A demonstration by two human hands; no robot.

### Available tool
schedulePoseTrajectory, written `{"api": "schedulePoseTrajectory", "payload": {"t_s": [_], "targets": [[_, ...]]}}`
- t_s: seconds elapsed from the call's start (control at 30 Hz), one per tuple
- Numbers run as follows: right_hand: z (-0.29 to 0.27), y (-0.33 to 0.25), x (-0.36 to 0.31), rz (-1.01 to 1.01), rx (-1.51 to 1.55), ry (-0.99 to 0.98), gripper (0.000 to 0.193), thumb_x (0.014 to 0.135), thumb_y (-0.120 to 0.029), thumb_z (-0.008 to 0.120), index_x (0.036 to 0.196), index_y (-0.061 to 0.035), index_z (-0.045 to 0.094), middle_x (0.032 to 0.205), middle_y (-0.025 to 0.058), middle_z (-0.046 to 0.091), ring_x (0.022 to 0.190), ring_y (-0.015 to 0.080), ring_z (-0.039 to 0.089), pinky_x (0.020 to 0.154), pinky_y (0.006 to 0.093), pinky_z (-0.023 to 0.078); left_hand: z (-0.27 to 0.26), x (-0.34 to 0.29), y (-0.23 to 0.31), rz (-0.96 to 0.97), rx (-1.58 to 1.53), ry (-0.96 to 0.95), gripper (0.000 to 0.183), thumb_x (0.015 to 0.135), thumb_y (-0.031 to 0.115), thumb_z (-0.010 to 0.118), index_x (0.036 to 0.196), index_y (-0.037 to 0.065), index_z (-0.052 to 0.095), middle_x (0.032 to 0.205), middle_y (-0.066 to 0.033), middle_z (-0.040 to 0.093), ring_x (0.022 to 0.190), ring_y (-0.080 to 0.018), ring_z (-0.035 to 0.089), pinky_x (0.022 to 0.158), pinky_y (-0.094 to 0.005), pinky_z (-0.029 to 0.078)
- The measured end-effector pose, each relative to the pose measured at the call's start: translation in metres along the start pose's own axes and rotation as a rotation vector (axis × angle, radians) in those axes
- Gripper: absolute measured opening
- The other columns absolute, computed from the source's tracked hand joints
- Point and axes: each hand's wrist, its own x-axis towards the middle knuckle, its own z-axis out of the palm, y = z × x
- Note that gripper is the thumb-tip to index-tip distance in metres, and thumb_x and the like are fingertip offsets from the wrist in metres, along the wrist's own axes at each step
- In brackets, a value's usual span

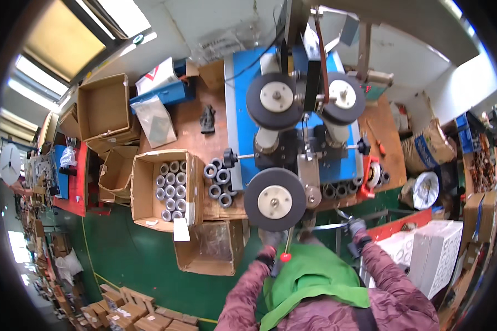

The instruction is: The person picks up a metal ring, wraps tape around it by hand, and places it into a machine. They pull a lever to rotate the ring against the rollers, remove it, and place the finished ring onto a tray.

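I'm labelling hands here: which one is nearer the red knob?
Left. The left hand is close by the red knob, above and left in view; the right hand is farther off, to its right.

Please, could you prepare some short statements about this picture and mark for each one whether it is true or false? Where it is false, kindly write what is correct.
1. Three dark wheels show on the machine. True.
2. A ball knob shows near the left grip. True.
3. This knob is blue. False: it is red.
4. A dark glove lies on the table, left of the machine. True.
5. The carton with rings stands right of the machine. False: this carton with rings stands left of it.
6. The right grip touches this carton. False: the right grip is apart from it, to its right.
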Motion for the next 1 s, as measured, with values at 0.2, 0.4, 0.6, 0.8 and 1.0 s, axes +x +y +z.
{"api": "schedulePoseTrajectory", "payload": {"t_s": [0.2,0.4,0.6,0.8,1.0], "targets": [[-0.054,-0.003,-0.109,0.225,0.903,0.019,0.018,0.091,-0.023,0.048,0.081,-0.0099,0.055,0.060,0.0004,0.053,0.047,0.0114,0.050,0.042,0.0261,0.043,-0.055,-0.047,0.107,0.969,1.263,0.931,0.018,0.080,0.017,0.054,0.093,0.007,0.063,0.087,-0.0073,0.064,0.080,-0.0230,0.061,0.071,-0.0348,0.047],[-0.051,0.030,-0.158,0.136,0.714,-0.013,0.021,0.087,-0.025,0.055,0.084,-0.0053,0.062,0.069,0.0031,0.063,0.054,0.0111,0.059,0.045,0.0259,0.048,-0.084,-0.103,0.128,1.130,1.372,1.113,0.019,0.079,0.019,0.055,0.094,0.008,0.063,0.088,-0.0086,0.064,0.082,-0.0249,0.061,0.072,-0.0368,0.047],[-0.058,0.165,-0.227,0.189,0.029,0.485,0.027,0.076,-0.022,0.062,0.100,-0.0089,0.063,0.079,0.0118,0.065,0.073,0.0200,0.062,0.066,0.0348,0.050,-0.034,-0.136,0.130,1.248,1.377,1.262,0.021,0.078,0.020,0.056,0.094,0.009,0.063,0.090,-0.0098,0.064,0.083,-0.0269,0.060,0.073,-0.0387,0.046],[-0.110,0.229,-0.275,0.803,-0.214,0.774,0.089,0.051,-0.060,0.073,0.120,-0.0084,0.048,0.127,0.0141,0.043,0.120,0.0310,0.038,0.097,0.0450,0.033,-0.011,-0.162,0.121,1.299,1.452,1.365,0.022,0.077,0.022,0.057,0.094,0.010,0.063,0.091,-0.0111,0.064,0.085,-0.0288,0.060,0.074,-0.0407,0.046],[-0.129,0.235,-0.282,0.830,-0.123,0.671,0.095,0.047,-0.058,0.076,0.121,-0.0065,0.047,0.130,0.0129,0.037,0.124,0.0289,0.032,0.098,0.0465,0.030,-0.007,-0.171,0.115,1.330,1.507,1.390,0.023,0.076,0.024,0.059,0.095,0.011,0.063,0.093,-0.0123,0.064,0.086,-0.0308,0.060,0.075,-0.0426,0.046]]}}
